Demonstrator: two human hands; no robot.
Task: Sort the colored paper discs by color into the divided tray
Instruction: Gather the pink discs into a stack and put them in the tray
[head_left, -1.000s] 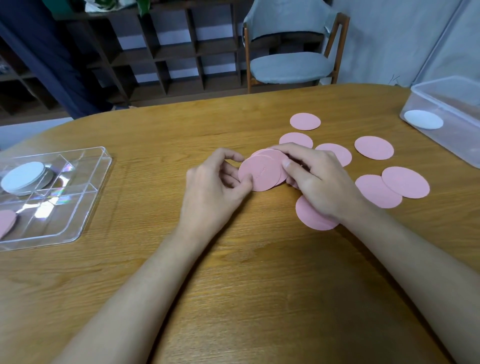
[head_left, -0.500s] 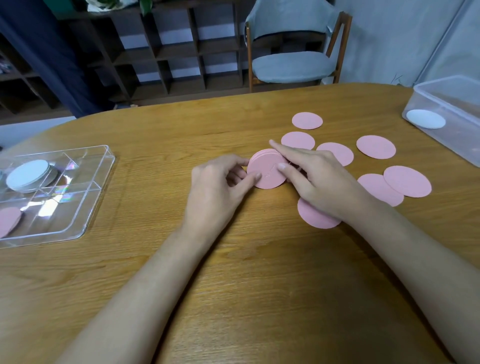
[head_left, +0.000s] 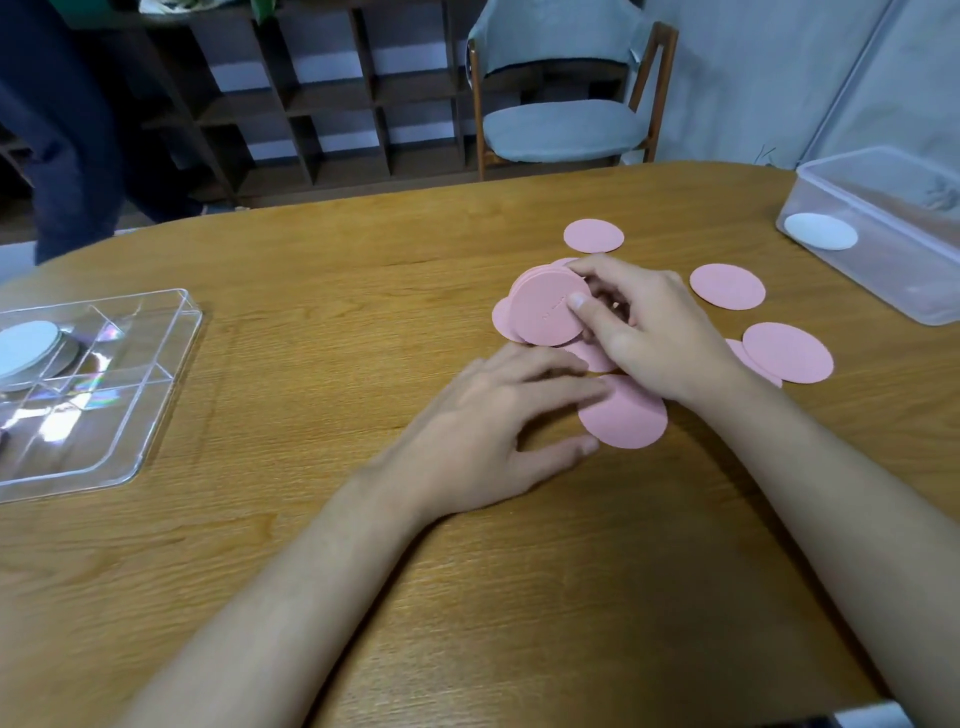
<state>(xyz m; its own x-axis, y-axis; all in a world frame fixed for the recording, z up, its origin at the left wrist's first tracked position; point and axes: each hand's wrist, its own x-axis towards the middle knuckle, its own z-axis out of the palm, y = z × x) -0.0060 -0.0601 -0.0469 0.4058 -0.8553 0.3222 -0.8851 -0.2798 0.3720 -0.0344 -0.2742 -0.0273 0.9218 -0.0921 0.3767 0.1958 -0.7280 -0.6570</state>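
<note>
Head: hands (head_left: 662, 340) (head_left: 493, 421) on pink discs (head_left: 545, 312)

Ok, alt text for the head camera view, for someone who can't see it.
A person's right-hand grip holds a stack of pink discs at a wooden table while the left-hand grip touches a loose pink disc. More pink discs lie to the right; a clear divided tray holding white discs sits left.

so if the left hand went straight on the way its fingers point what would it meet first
Most likely the loose pink paper disc lying flat at the fingertips of the left hand; whether they touch it is unclear. Beyond lies the wrist of the right hand.
</note>
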